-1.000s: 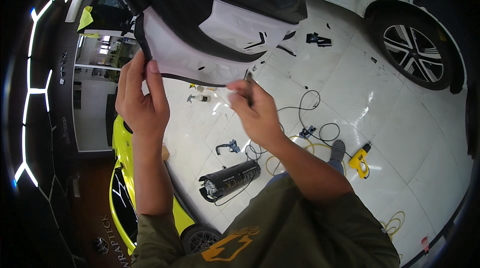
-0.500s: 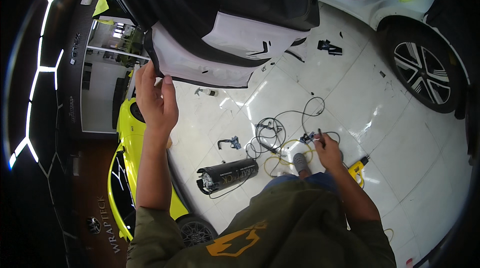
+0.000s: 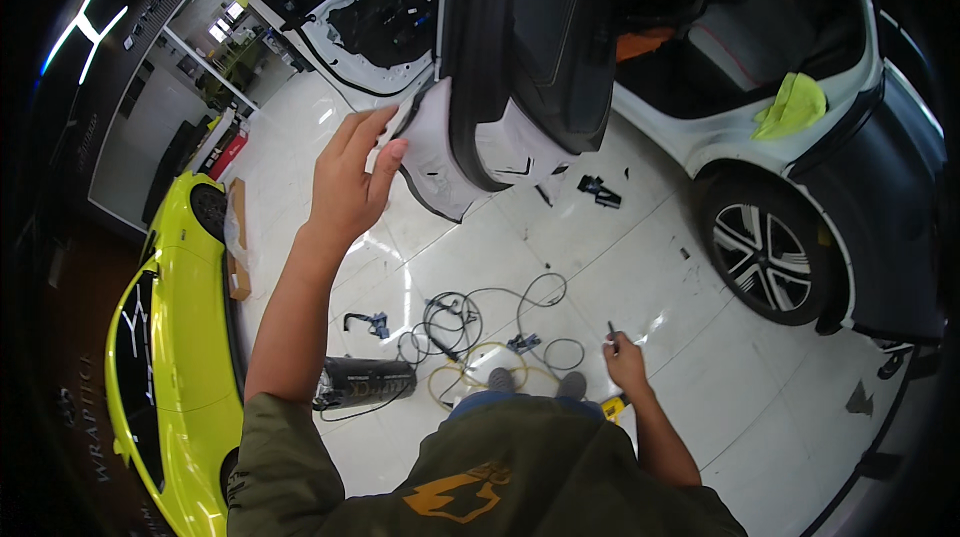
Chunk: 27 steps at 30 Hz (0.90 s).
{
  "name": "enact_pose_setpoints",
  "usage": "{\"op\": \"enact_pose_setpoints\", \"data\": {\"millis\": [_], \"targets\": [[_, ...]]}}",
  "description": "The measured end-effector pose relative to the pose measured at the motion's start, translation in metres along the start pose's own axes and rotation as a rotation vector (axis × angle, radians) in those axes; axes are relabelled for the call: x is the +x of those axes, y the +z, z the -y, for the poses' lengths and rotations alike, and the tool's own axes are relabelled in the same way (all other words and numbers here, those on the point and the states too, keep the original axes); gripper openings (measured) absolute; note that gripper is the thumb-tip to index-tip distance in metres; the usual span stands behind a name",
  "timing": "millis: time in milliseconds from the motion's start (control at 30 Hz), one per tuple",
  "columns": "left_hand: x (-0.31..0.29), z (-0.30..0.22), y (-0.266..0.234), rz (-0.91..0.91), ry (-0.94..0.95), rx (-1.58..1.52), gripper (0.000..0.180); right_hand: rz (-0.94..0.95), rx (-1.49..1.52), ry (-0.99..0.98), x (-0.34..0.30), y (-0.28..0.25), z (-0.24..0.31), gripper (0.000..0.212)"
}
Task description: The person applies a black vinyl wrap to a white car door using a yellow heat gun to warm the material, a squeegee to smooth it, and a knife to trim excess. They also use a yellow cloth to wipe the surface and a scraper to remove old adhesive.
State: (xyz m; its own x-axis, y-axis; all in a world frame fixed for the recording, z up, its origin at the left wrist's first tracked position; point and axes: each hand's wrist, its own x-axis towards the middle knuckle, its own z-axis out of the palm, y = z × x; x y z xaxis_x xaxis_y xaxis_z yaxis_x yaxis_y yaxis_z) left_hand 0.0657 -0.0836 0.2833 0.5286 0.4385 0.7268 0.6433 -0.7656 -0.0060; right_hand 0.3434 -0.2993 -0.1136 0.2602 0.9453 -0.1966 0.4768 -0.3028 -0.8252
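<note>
The left hand [image 3: 352, 175], spread, was at the edge of the door [image 3: 432, 142], seemingly to steady it; the right hand [image 3: 626, 364] gripped a tool [image 3: 612, 329] well apart, perhaps to spare the surface.

Yellow tool [image 3: 613, 408]; mostly hidden

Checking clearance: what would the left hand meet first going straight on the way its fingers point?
Left hand: likely the white lower panel of the open car door, right by the fingertips. Depth is unclear; they may already touch.
</note>
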Motion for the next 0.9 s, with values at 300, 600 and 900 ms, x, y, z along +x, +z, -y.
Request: {"op": "enact_pose_setpoints", "data": {"millis": [300, 600, 900], "targets": [[0.029, -0.013, 0.026, -0.031, 0.063, 0.069, 0.025, 0.300, -0.259, -0.048, -0.032, 0.008, -0.008, 0.027], [-0.036, 0.032, 0.041, 0.059, -0.138, -0.258, 0.036, 0.086, -0.230, 0.370, -0.124, 0.012, -0.233, 0.020], [-0.097, 0.050, 0.086, 0.142, -0.235, -0.188, 0.036, -0.076, 0.033, 1.011, -0.298, 0.004, -0.183, 0.022]]}}
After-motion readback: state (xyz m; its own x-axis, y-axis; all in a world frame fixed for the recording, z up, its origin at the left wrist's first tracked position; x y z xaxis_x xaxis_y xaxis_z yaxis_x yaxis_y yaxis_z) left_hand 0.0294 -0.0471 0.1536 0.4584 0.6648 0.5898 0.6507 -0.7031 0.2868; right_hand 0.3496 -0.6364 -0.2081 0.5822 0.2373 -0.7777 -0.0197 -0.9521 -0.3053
